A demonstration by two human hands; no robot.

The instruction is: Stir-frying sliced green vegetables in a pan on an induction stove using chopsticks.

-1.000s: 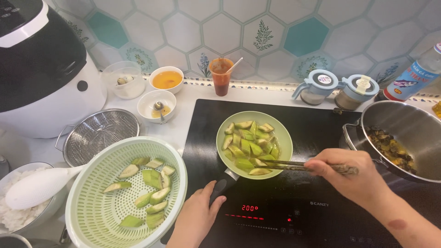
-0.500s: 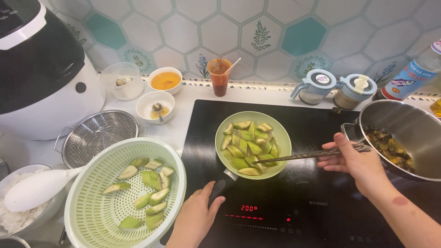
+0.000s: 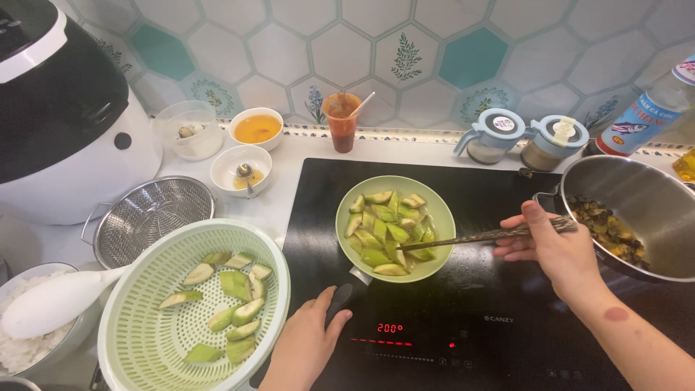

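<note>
A small green frying pan (image 3: pixel 441 217) sits between the two hands, filled with pale green vegetable wedges (image 3: pixel 384 232) in a loose heap. Its black handle (image 3: pixel 342 298) slants down toward the left hand (image 3: pixel 304 347), which grips its end. Dark chopsticks (image 3: pixel 481 237) lie nearly level, pinched in the right hand (image 3: pixel 554 250), their tips among the wedges at the pan's near right side.

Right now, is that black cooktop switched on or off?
On. The black cooktop shows lit red digits on its front panel, near the left hand holding the handle of the green pan.
</note>
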